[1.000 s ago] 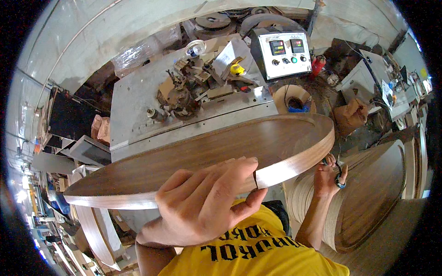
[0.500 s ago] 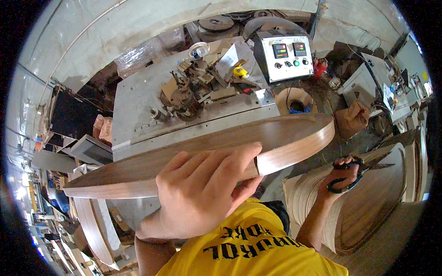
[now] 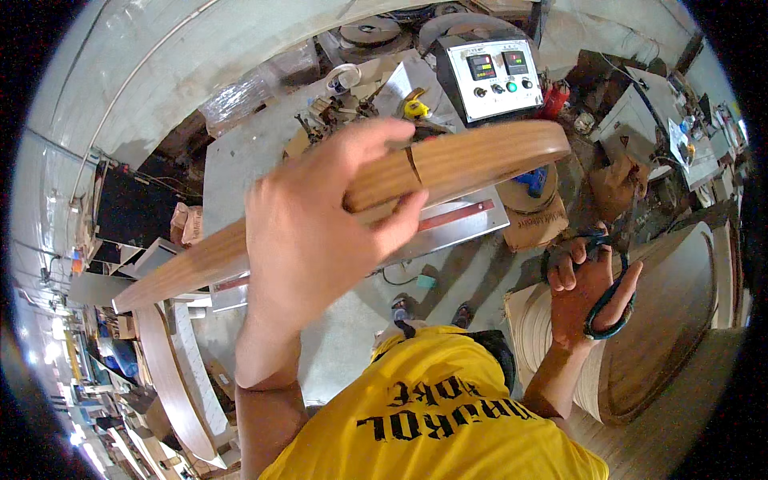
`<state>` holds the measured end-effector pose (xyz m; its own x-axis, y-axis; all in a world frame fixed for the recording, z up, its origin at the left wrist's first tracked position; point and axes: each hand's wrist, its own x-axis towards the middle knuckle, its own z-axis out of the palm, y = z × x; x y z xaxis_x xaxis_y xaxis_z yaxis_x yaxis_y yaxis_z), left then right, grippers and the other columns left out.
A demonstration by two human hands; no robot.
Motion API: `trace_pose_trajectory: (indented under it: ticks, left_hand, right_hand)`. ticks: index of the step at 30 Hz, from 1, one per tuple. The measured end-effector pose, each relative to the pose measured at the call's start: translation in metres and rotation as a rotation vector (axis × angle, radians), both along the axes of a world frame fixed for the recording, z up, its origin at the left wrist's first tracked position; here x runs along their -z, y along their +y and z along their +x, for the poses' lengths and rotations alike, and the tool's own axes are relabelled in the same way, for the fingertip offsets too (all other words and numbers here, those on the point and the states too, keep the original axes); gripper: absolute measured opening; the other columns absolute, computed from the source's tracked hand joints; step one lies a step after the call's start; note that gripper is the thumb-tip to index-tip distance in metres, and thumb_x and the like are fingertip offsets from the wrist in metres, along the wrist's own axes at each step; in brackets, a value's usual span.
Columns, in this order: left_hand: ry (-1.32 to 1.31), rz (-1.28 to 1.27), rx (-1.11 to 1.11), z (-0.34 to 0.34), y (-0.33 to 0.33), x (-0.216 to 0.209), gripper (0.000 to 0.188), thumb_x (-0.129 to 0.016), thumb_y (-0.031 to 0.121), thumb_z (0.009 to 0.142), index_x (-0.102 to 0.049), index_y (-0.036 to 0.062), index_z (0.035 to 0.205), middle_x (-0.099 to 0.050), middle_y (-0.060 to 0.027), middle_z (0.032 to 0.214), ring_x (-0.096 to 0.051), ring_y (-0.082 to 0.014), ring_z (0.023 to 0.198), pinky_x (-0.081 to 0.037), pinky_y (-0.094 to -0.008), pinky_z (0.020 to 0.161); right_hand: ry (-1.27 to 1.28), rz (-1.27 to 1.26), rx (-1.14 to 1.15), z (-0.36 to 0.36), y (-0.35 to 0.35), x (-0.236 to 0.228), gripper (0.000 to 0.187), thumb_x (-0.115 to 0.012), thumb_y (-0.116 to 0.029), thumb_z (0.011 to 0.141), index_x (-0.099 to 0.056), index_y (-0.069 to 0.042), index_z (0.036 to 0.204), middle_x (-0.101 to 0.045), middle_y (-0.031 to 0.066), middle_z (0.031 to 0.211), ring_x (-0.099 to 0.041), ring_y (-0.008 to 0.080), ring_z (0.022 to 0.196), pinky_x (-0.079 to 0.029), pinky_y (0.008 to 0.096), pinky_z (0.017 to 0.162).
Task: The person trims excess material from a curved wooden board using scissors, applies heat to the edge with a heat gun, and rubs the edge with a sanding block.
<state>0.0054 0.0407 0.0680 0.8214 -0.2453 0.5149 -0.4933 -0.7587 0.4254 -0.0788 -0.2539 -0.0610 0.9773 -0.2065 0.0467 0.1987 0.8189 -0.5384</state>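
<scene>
My left hand (image 3: 304, 228) is closed around the edge of a long, curved wood-grain panel (image 3: 488, 158), fingers over the top and thumb beneath. The panel is held up and tilted, its banded edge facing me. A dark seam crosses that edge just beyond my fingertips. Lower at the right, my right hand (image 3: 578, 292) holds a pair of scissors (image 3: 594, 326), fingers and thumb through the dark handles. Their blades point away from me, dim against the background. The scissors are apart from the panel, close to a stack of oval wood-grain boards (image 3: 664, 320).
Behind the panel is a grey metal machine table (image 3: 240, 164) with tools and wood scraps, including a yellow tape measure (image 3: 416, 108). A control box (image 3: 496, 80) stands at its far right. Another curved panel (image 3: 172, 376) leans at the left. Brown bags (image 3: 620, 180) lie to the right.
The panel has been raised and tilted, so its edge rather than its face shows. My left hand rose with it. The scissors have turned and their blades point more away from me.
</scene>
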Motion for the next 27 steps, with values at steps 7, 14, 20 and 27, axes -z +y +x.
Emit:
trace_pose_trajectory:
  ticks: [7, 14, 20, 27]
  left_hand:
    - [-0.009, -0.062, -0.006, 0.035, 0.009, -0.002, 0.046, -0.094, 0.023, 0.078, -0.078, 0.017, 0.121, -0.082, -0.009, 0.097, -0.079, -0.0247, 0.087, -0.061, -0.0357, 0.076]
    - [-0.05, -0.046, -0.008, 0.044, 0.011, -0.003, 0.043, -0.092, 0.028, 0.079, -0.079, 0.0204, 0.118, -0.082, -0.009, 0.094, -0.081, -0.0291, 0.084, -0.062, -0.0386, 0.073]
    - [-0.018, -0.038, -0.001, 0.042, 0.011, 0.0, 0.044, -0.092, 0.029, 0.079, -0.078, 0.0214, 0.12, -0.082, -0.0085, 0.096, -0.081, -0.0288, 0.085, -0.062, -0.039, 0.073]
    - [0.002, 0.044, -0.009, 0.031, 0.008, -0.009, 0.051, -0.093, 0.013, 0.078, -0.076, 0.0157, 0.126, -0.08, -0.0087, 0.099, -0.078, -0.019, 0.091, -0.061, -0.0329, 0.083]
  right_hand:
    - [0.104, -0.076, 0.004, -0.009, 0.008, 0.003, 0.079, -0.036, -0.074, 0.11, -0.047, -0.009, 0.153, -0.056, 0.0099, 0.101, -0.054, 0.0238, 0.069, -0.042, 0.035, 0.063]
    - [0.127, -0.341, -0.095, -0.018, 0.014, 0.022, 0.083, -0.052, -0.076, 0.102, -0.049, -0.007, 0.148, -0.063, 0.0111, 0.106, -0.059, 0.0241, 0.07, -0.045, 0.0357, 0.065]
    - [0.094, -0.28, -0.424, -0.025, 0.046, 0.009, 0.094, -0.09, -0.064, 0.083, -0.037, -0.016, 0.144, -0.064, 0.0142, 0.114, -0.067, 0.0232, 0.086, -0.056, 0.0341, 0.064]
    - [-0.044, -0.268, -0.787, -0.017, 0.079, -0.038, 0.076, -0.075, -0.054, 0.101, -0.024, -0.014, 0.141, -0.059, 0.0154, 0.117, -0.069, 0.0257, 0.093, -0.06, 0.0383, 0.084]
